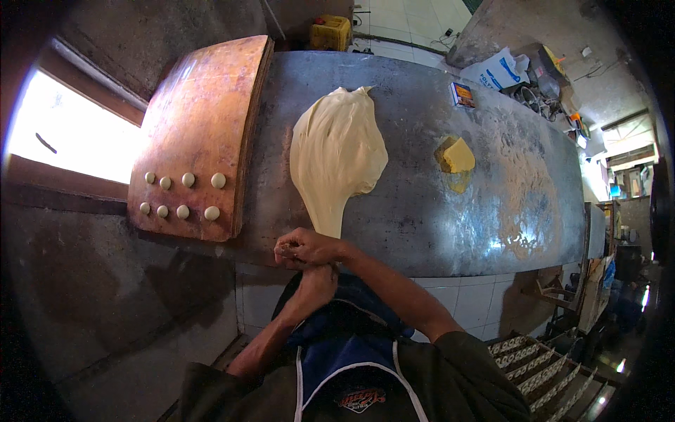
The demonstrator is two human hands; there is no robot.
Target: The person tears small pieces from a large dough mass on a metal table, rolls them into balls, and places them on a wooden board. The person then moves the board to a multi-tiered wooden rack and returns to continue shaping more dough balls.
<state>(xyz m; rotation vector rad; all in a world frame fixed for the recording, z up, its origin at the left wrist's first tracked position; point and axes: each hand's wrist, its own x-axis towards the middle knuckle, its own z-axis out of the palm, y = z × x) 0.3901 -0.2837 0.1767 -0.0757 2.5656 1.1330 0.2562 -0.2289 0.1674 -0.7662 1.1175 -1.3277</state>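
Note:
A big pale mass of dough (339, 151) lies on the grey metal table (422, 218), and its narrow tail runs to the near edge. My right hand (307, 248) is closed on the end of that tail, with a small pale bit showing between its fingers. My left hand (318, 283) is pressed up against it from below, its fingers mostly hidden. On a wooden board (200, 119) at the left lie two short rows of small dough balls (184, 195).
A yellow block of butter (457, 155) sits on the table to the right of the dough, with scattered flour (524, 190) beyond it. A small box (462, 94) and a white bag (498, 70) lie at the far right end. Stacked trays (538, 366) stand on the floor at the lower right.

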